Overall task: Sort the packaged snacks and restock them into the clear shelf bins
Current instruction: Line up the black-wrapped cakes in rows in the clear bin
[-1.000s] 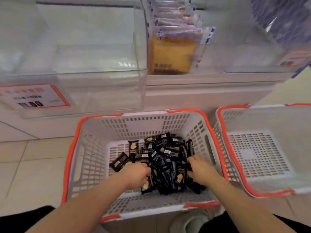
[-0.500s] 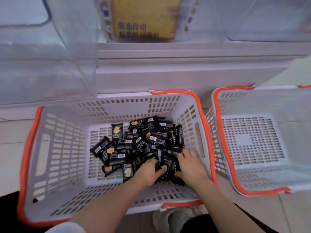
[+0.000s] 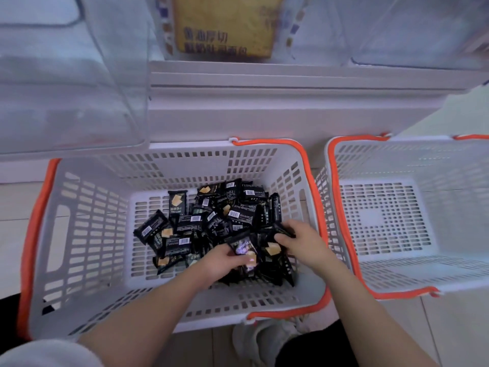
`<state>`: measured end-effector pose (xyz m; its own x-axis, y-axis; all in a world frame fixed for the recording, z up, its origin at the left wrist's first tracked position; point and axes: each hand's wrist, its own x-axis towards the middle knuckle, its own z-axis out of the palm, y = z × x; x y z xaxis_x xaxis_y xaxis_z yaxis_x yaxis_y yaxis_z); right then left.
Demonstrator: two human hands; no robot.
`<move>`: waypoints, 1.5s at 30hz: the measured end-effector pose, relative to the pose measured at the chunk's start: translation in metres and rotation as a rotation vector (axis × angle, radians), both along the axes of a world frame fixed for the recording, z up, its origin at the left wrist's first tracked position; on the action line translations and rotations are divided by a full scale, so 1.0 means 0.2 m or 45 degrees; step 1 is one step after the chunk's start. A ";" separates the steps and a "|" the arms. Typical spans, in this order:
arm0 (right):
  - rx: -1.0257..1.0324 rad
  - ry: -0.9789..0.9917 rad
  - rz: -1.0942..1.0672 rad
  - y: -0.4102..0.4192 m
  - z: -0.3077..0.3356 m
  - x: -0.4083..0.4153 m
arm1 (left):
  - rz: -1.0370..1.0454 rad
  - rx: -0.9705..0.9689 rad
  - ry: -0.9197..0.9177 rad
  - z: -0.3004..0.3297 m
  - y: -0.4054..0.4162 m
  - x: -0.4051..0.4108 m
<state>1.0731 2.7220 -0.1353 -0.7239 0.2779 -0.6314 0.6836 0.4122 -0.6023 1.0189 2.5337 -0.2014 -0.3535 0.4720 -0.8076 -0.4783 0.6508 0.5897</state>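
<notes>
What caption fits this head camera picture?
Both hands grab black snack packs in the white basket.

Both forearms (image 3: 148,313) are bare. A pale grey sleeve (image 3: 45,353) shows at seven o'clock. At six o'clock are dark trousers (image 3: 312,345) and a light grey laced sneaker (image 3: 264,337).

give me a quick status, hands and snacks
Left hand grips a black packet; right hand grips others in the pile. Snacks still in the left basket. Nothing blocking.
</notes>
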 end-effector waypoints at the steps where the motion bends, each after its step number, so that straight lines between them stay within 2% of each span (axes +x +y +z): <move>1: -0.119 0.005 -0.114 0.00 0.02 0.01 | 0.068 0.019 0.027 0.01 -0.03 0.00; 4: -0.360 -0.030 -0.261 -0.02 0.05 0.02 | 0.248 0.080 0.068 0.07 -0.12 -0.03; 9: -0.597 -0.029 -0.251 -0.21 0.06 -0.03 | 0.117 0.161 0.244 0.17 -0.26 -0.04; 12: -0.541 0.034 -0.234 -0.35 0.06 -0.06 | 0.081 0.126 0.308 0.24 -0.32 -0.04; 15: -0.494 0.060 -0.209 -0.47 0.05 -0.07 | 0.174 0.186 0.229 0.28 -0.36 -0.03; 18: -0.553 0.085 -0.272 -0.53 0.04 -0.07 | 0.058 0.152 0.401 0.28 -0.40 -0.01; 19: -0.494 0.098 -0.271 -0.52 0.03 -0.07 | 0.057 0.119 0.423 0.28 -0.41 -0.01; 20: -0.307 0.103 -0.202 -0.49 0.03 -0.06 | 0.073 0.089 0.422 0.27 -0.43 -0.01; 23: 0.454 0.043 0.252 -0.37 -0.03 0.00 | 0.095 -0.024 0.420 0.24 -0.49 0.00; 26: 0.702 -0.160 0.540 -0.28 -0.11 0.08 | 0.056 -0.172 0.472 0.20 -0.55 0.01; 29: 0.788 -0.335 0.731 -0.24 -0.17 0.13 | -0.029 -0.269 0.518 0.18 -0.58 0.01; 32: 0.789 -0.350 0.811 -0.24 -0.20 0.14 | -0.078 -0.303 0.528 0.18 -0.59 0.01; 36: 0.634 -0.259 0.479 -0.25 -0.23 0.10 | -0.085 -0.280 0.521 0.18 -0.58 0.01; 38: 0.595 -0.292 0.391 -0.25 -0.26 0.07 | -0.030 -0.243 0.498 0.18 -0.58 0.01; 42: 0.805 -0.378 0.356 -0.31 -0.32 0.00 | 0.053 -0.212 0.472 0.19 -0.58 0.00; 45: 0.799 -0.401 0.279 -0.34 -0.34 -0.04 | 0.082 -0.161 0.487 0.21 -0.58 -0.02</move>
<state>1.0651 2.6537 -0.2027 -0.6148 0.5249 -0.5886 0.6475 0.7621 0.0032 1.0151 2.4174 -0.1589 -0.6654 0.3444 -0.6623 -0.2819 0.7056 0.6501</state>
